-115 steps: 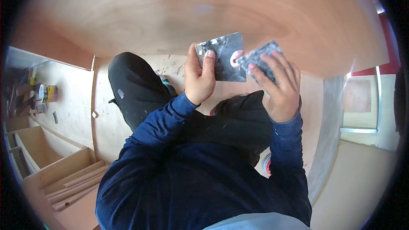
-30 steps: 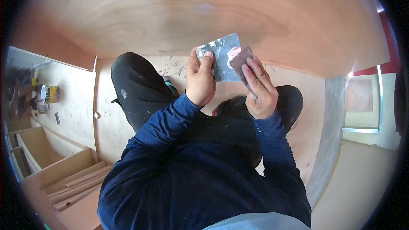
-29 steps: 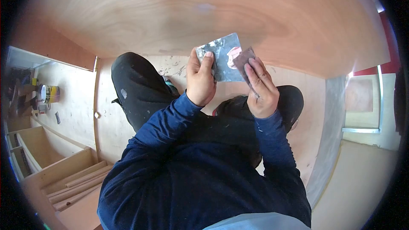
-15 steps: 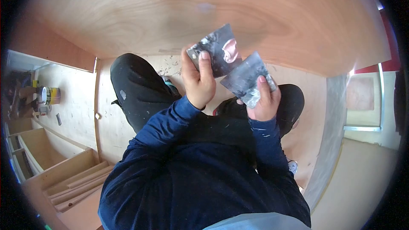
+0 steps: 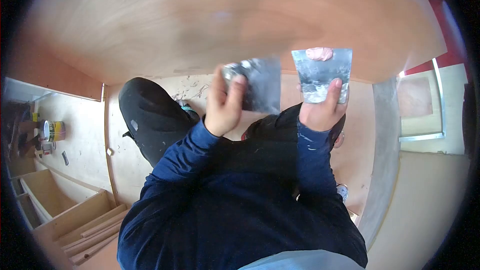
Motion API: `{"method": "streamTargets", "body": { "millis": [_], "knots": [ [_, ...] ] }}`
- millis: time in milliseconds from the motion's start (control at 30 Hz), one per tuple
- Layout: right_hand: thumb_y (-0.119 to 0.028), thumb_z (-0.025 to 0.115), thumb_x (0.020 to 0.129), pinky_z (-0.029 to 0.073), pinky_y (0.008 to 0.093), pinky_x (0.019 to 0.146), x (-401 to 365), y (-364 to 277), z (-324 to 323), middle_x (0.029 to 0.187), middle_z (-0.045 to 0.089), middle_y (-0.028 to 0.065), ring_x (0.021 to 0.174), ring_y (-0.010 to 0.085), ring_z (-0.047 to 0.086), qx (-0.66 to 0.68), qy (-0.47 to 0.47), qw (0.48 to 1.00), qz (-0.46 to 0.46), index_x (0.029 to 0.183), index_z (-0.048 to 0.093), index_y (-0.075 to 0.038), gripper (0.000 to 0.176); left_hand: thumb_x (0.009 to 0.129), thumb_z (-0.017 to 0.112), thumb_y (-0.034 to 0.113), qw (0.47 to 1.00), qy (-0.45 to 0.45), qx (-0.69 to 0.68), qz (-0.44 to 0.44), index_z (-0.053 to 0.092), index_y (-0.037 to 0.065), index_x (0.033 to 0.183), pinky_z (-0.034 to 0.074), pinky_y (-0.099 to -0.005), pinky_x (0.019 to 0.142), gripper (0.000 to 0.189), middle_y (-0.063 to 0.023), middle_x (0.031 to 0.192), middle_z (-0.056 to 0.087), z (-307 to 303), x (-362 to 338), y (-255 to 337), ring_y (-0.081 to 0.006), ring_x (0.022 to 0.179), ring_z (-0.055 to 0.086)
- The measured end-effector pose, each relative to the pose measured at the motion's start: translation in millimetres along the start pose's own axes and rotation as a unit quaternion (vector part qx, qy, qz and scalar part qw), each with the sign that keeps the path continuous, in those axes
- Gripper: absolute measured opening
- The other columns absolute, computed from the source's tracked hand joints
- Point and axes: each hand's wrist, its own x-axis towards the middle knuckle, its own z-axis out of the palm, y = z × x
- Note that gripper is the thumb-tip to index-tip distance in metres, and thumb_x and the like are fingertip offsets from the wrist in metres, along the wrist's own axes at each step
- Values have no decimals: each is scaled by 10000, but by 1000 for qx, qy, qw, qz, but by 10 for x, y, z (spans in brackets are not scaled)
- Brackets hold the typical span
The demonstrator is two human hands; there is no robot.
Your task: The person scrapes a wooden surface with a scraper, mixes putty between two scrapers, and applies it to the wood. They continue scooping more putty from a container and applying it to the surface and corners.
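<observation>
My left hand (image 5: 225, 104) grips a metal putty knife (image 5: 262, 85), thumb on its near face; the blade is smeared and a little blurred. To its right, my right hand (image 5: 322, 111) is closed on a second putty knife (image 5: 320, 72), its wide edge pointing away from me. A lump of pink putty (image 5: 320, 53) sits along that far edge, and whitish residue coats the lower part. The two blades are apart. Beyond both hands stands a large wooden panel (image 5: 210, 25).
My knees flank the hands above a pale wooden floor (image 5: 80, 140). At the left are a bucket (image 5: 54, 130), an open wooden compartment (image 5: 60, 190) and several wood strips (image 5: 95, 235). A metal frame (image 5: 425, 137) is at the right.
The pink putty has passed from the left putty knife to the right one. My right hand has risen and turned its blade upright; my left has tilted its blade sideways.
</observation>
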Motion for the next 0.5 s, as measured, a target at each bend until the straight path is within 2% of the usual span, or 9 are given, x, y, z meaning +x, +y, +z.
{"method": "streamTargets", "body": {
  "millis": [33, 100, 133, 167, 267, 300, 367, 400, 500],
  "knots": [
    [-278, 531, 930, 480, 313, 475, -28, 5, -67, 985, 613, 135, 757, 243, 636, -3, 0, 1000, 0, 1113, 517, 10, 341, 962, 469, 100, 909, 43, -342, -232, 488, 10, 1099, 421, -205, 710, 164, -1, 917, 563, -52, 165, 335, -54, 808, 496],
    [-249, 508, 948, 506, 348, 541, -245, 146, -189, 1010, 599, 159, 808, 266, 627, -93, 24, 995, -18, 1153, 490, 24, 342, 975, 445, 94, 903, 78, -360, -220, 482, 15, 1096, 421, -200, 726, 149, -3, 915, 570, -101, 161, 403, -50, 808, 501],
    [-194, 499, 955, 515, 357, 659, -319, 249, -235, 1013, 600, 156, 841, 244, 616, -389, -55, 896, -207, 1164, 496, 38, 312, 976, 444, 94, 897, 106, -364, -226, 481, 17, 1093, 418, -198, 739, 145, -6, 922, 568, -144, 166, 395, -49, 820, 496],
    [-194, 499, 955, 515, 357, 659, -388, 244, -171, 1013, 600, 156, 841, 244, 616, -385, -58, 898, -204, 1164, 496, 38, 312, 977, 442, 95, 891, 135, -366, -233, 480, 19, 1090, 415, -197, 753, 141, -9, 929, 565, -153, 149, 411, -47, 831, 490],
    [-166, 530, 948, 475, 290, 787, -549, 211, 120, 978, 624, 108, 812, 173, 601, -237, -68, 968, -44, 1080, 567, 52, 258, 976, 450, 105, 909, 186, -303, -219, 475, 17, 1086, 416, -208, 755, 143, -11, 921, 557, -153, 155, 389, -52, 829, 483],
    [-166, 530, 948, 475, 290, 787, -553, 149, 191, 978, 624, 108, 812, 173, 601, -234, -70, 969, -41, 1080, 567, 52, 258, 976, 452, 106, 907, 217, -283, -223, 477, 16, 1080, 418, -209, 751, 140, -11, 913, 557, -151, 163, 377, -54, 823, 485],
    [-179, 545, 945, 484, 275, 752, -520, 49, 291, 968, 644, 99, 831, 144, 599, -343, -188, 920, 7, 1098, 584, 59, 286, 975, 455, 108, 911, 212, -277, -221, 479, 16, 1077, 420, -211, 747, 140, -11, 906, 558, -189, 173, 273, -55, 818, 488],
    [-168, 566, 933, 503, 285, 743, -498, 76, 262, 990, 663, 137, 872, 170, 636, -397, -229, 885, -88, 1146, 575, 65, 315, 975, 458, 111, 913, 203, -275, -221, 481, 16, 1074, 423, -213, 743, 140, -11, 899, 559, -193, 165, 241, -56, 812, 490],
    [-138, 590, 912, 525, 325, 747, -383, 32, 352, 1050, 646, 204, 918, 253, 663, -394, -329, 836, -194, 1187, 557, 56, 338, 973, 465, 119, 912, 156, -298, -236, 483, 15, 1069, 429, -222, 744, 143, -13, 902, 565, -208, 168, 189, -61, 810, 496]
  ]
}}
